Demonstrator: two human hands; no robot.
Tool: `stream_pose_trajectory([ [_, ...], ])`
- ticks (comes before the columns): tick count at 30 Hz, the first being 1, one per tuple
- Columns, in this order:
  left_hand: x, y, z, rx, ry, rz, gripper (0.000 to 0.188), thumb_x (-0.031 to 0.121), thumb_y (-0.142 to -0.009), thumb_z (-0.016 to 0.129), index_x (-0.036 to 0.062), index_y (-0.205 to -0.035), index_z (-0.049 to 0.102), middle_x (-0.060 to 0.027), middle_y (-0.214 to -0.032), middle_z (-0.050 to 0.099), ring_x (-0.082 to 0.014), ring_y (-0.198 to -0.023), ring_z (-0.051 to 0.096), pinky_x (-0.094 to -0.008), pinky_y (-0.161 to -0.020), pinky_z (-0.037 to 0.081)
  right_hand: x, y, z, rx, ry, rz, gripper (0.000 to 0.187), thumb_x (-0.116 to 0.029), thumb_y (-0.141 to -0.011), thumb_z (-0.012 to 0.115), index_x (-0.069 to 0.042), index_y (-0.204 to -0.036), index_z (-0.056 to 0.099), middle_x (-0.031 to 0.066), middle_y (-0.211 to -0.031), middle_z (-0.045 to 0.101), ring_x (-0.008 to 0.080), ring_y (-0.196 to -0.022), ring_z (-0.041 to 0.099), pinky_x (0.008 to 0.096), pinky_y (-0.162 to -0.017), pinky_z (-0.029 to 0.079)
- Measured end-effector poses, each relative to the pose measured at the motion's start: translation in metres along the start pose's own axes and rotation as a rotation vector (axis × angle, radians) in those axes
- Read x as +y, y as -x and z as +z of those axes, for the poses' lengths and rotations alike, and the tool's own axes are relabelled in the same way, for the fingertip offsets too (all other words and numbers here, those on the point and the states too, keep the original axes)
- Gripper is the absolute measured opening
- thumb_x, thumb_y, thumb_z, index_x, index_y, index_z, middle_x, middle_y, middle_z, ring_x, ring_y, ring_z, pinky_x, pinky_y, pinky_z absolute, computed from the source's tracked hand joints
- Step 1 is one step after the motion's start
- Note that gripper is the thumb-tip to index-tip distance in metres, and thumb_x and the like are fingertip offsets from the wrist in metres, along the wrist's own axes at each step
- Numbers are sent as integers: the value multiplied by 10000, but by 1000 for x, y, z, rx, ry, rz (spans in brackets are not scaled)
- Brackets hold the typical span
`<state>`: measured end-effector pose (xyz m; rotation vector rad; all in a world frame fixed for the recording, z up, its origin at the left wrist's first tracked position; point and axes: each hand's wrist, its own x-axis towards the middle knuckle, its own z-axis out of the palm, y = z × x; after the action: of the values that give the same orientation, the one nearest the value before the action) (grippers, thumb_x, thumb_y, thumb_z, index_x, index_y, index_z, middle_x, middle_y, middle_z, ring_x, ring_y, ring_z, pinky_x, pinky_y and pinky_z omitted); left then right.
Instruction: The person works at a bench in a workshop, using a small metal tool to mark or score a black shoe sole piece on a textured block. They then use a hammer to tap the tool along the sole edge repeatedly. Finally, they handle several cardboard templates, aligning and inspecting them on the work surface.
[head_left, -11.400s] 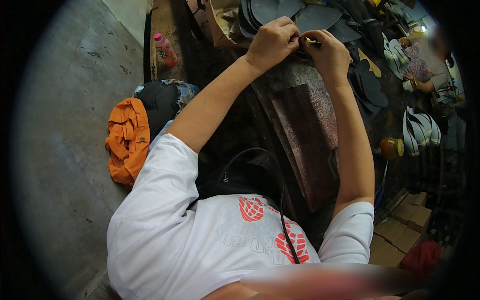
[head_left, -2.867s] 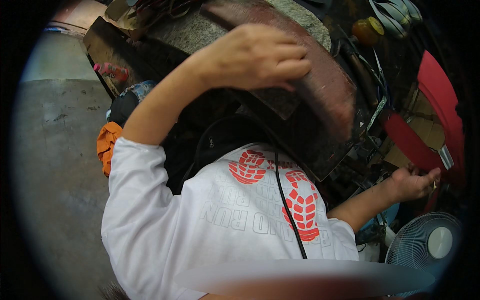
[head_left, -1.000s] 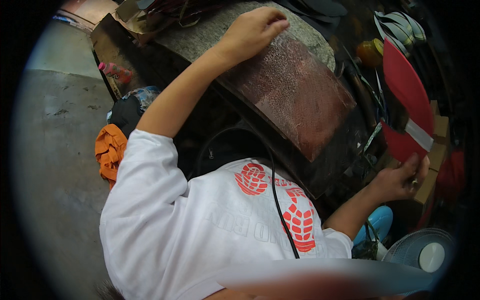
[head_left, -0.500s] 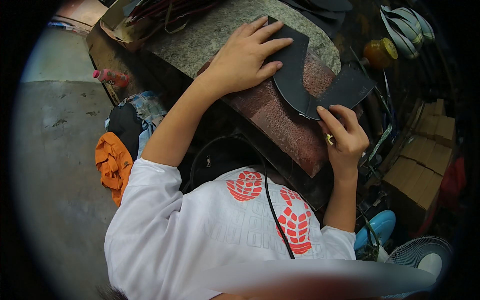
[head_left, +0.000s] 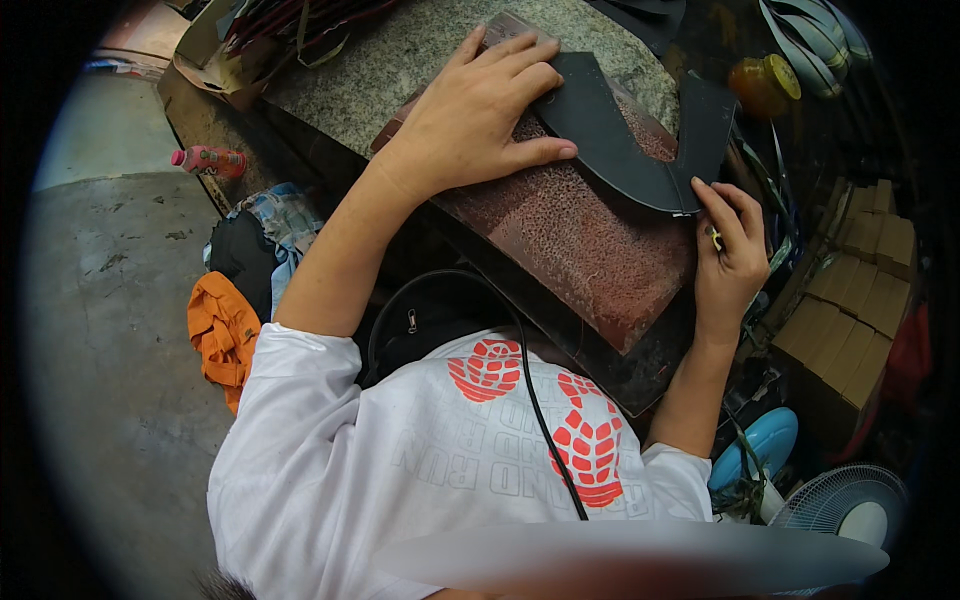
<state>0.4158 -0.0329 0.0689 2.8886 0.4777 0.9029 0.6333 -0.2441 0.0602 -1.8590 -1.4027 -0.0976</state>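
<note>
A flat black U-shaped piece (head_left: 640, 175), cut like a shoe upper, lies over a worn reddish-brown board (head_left: 590, 255). A seam runs across its bend, with a small pale tip at the outer edge. My left hand (head_left: 470, 125) rests over the piece's left end, fingers bent across it and thumb stretched apart above the board. At the seam, my right hand (head_left: 735, 240) pinches the outer edge of the bend between thumb and fingers. Something small and yellow, perhaps a ring, shows on this hand. The left fingertips partly cover the board's far corner.
The board sits on a speckled stone slab (head_left: 375, 85). Farther right stand an orange-yellow jar (head_left: 765, 85) and stacked tan blocks (head_left: 845, 285). To the left are a pink bottle (head_left: 210, 161), an orange cloth (head_left: 222, 325) and a box (head_left: 215, 60) of scraps. A fan (head_left: 845, 510) stands lower right.
The black piece has turned, its seam end shifting right and its right arm swinging upward. My right hand has moved right with it; my left fingers have bent and drawn left.
</note>
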Motion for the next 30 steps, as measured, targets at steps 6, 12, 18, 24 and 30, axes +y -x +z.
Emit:
stream_pose_trajectory([
  [6,-1,1,-3,-27,56,8,585,537,-765,762,64,-1089,645,-125,-1260,613,-334,-1183,543,-558,-1125,324,7,-6,-23,-60,-267,94,289,-67,-682,611,-29,-957,693,58,-992,516,131,-785,470,245,-692,373],
  [12,3,1,-9,-26,-26,13,505,467,-810,744,72,-1111,654,-137,-1299,593,-343,-1214,527,-512,-1132,315,-7,-15,-28,124,-493,79,241,-163,-800,539,-13,-935,671,93,-1023,576,200,-958,545,314,-880,416],
  [18,25,-4,-32,109,-63,122,465,381,-841,714,87,-1195,652,-119,-1246,628,-337,-1123,570,-466,-1024,417,-48,-17,-18,53,-236,-130,306,-247,-903,677,-72,-1147,738,97,-1050,602,210,-971,522,328,-864,431],
  [24,73,-12,-14,74,673,255,229,122,-747,776,24,-909,646,-102,-950,660,-319,-906,632,-420,-799,518,-60,-19,17,88,-319,-426,383,-424,-913,656,-189,-1202,742,176,-1425,461,331,-1304,407,441,-1098,301],
  [30,59,-14,-10,24,708,119,177,60,-784,748,24,-938,670,-129,-894,673,-321,-833,656,-402,-760,530,-41,-24,-6,-296,-295,-323,522,-442,-937,610,-97,-1327,644,183,-1500,411,333,-1412,349,467,-1165,242],
])
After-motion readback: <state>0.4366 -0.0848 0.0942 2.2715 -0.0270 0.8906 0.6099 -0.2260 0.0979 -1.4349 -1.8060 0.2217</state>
